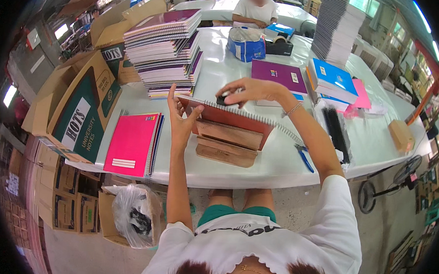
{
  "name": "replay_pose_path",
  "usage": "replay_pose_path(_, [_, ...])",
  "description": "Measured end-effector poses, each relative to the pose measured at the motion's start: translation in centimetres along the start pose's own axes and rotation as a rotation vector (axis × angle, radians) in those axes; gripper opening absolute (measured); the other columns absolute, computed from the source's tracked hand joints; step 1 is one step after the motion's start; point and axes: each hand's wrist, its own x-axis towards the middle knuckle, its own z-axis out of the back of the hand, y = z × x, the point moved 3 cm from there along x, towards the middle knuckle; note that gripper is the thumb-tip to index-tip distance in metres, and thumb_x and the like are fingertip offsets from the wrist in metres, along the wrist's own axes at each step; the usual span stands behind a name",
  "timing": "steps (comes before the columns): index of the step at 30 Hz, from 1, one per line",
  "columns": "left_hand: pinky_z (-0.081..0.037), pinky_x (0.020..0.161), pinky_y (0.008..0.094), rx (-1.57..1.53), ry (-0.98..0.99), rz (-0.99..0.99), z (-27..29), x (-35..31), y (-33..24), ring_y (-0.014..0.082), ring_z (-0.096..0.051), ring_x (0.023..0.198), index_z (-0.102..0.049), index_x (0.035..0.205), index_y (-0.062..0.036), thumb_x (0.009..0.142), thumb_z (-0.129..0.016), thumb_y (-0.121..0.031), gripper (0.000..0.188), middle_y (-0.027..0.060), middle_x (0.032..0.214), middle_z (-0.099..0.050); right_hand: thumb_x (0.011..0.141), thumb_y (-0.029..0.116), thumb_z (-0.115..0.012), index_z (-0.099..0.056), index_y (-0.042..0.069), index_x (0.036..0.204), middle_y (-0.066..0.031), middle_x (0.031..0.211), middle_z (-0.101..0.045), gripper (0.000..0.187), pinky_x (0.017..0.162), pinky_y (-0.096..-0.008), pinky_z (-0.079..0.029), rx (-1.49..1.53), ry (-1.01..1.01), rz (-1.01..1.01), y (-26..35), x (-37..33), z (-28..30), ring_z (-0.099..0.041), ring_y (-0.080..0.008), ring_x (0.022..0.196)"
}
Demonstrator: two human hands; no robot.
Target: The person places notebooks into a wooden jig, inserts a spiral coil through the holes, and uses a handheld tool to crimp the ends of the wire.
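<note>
A spiral notebook with a reddish-brown cover (224,116) stands on edge in a slotted wooden stand (226,150), its spine up. A silver wire coil (290,134) runs along the spine and sticks out past the right end. My left hand (182,116) grips the notebook's left end, thumb on the near face and fingers behind. Above the spine, my right hand (251,91) has its fingers closed around a small dark object (226,98) whose kind I cannot make out. Cutting pliers with blue handles (305,159) lie to the right of the stand.
Left are pink-covered notebooks (131,140), a tall notebook stack (164,52) and an open carton (84,110). Purple (280,75) and blue books (333,78), a tape dispenser (280,45) and a white-blue pack (246,44) sit beyond. A person (256,12) works opposite.
</note>
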Motion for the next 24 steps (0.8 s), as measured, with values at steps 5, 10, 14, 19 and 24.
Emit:
replay_pose_path(5, [-0.042,0.088,0.0266,-0.116,0.085,0.073,0.2,0.5,0.2,0.0099,-0.051,0.095,-0.044,0.138,-0.0086,0.085,-0.071,-0.012,0.059,0.0001,0.099,-0.053,0.088,0.037,-0.066,-0.057,0.007,0.130,-0.0115,0.114,-0.062,0.052,0.076,-0.0296,-0.057,0.020,0.004,0.049,-0.3,0.3,0.1,-0.061,-0.0179,0.097])
replay_pose_path(10, [-0.041,0.087,0.0248,-0.200,0.066,0.085,0.8,0.7,0.7,0.0093,-0.051,0.092,-0.048,0.133,-0.0086,0.087,-0.070,-0.014,0.051,-0.0005,0.095,-0.054,0.084,0.047,-0.069,-0.058,0.004,0.128,-0.0135,0.118,-0.060,0.062,0.078,-0.0291,-0.057,-0.194,0.078,-0.076,1.0,1.3,-1.0,-0.062,-0.0198,0.095])
replay_pose_path(14, [-0.040,0.087,0.0254,-0.197,0.073,0.091,1.0,0.7,0.9,0.0095,-0.051,0.092,-0.051,0.128,-0.0088,0.088,-0.069,-0.017,0.044,-0.0005,0.095,-0.055,0.087,0.043,-0.066,-0.060,0.008,0.127,-0.0099,0.115,-0.064,0.053,0.084,-0.0293,-0.054,0.314,0.038,0.082,1.1,0.0,-0.1,-0.061,-0.0190,0.097])
replay_pose_path(19, [-0.039,0.087,0.0258,-0.210,0.077,0.086,0.7,1.2,1.5,0.0098,-0.051,0.092,-0.053,0.125,-0.0087,0.090,-0.068,-0.019,0.040,-0.0005,0.096,-0.056,0.088,0.041,-0.064,-0.064,0.009,0.121,-0.0091,0.121,-0.061,0.046,0.081,-0.0294,-0.053,-0.588,-0.053,-0.208,-0.1,2.3,0.6,-0.066,-0.0213,0.091])
replay_pose_path(24, [-0.038,0.089,0.0256,-0.240,0.093,0.120,0.7,0.8,1.1,0.0100,-0.051,0.095,-0.054,0.125,-0.0083,0.091,-0.067,-0.020,0.039,0.0003,0.098,-0.057,0.090,0.040,-0.060,-0.058,0.004,0.127,-0.0095,0.107,-0.066,0.052,0.076,-0.0295,-0.054,0.079,0.055,0.015,2.1,1.2,0.7,-0.066,-0.0197,0.092])
